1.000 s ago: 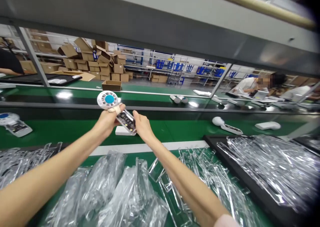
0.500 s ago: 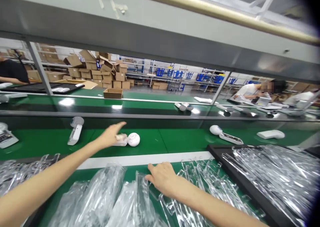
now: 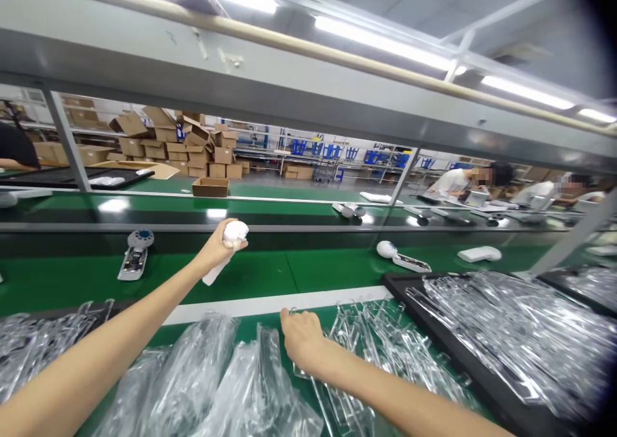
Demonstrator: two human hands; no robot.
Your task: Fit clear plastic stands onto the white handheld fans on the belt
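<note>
My left hand (image 3: 222, 249) is closed around a white handheld device with a round head (image 3: 236, 231), lifted above the green conveyor belt (image 3: 270, 270); its handle slants down below the fingers. My right hand (image 3: 303, 340) rests at the near edge of a pile of clear plastic parts (image 3: 385, 347), fingers curled together. A bit of clear plastic shows at its fingertips, and the hand hides most of that piece. Left of it lie clear plastic bags (image 3: 193, 373). On the belt is another device (image 3: 135, 256) with its circuit board exposed.
A black tray (image 3: 393, 286) heaped with clear parts stands at right; more clear parts (image 3: 43, 340) lie at left. Further devices (image 3: 409, 261) sit along the belt. A metal shelf beam (image 3: 270, 96) crosses overhead. People (image 3: 453, 180) work across the line.
My left hand has taken hold of the white device and raised it off the belt, tilting it. My right hand stays near the clear parts, its fingers more curled. The view has tipped upward.
</note>
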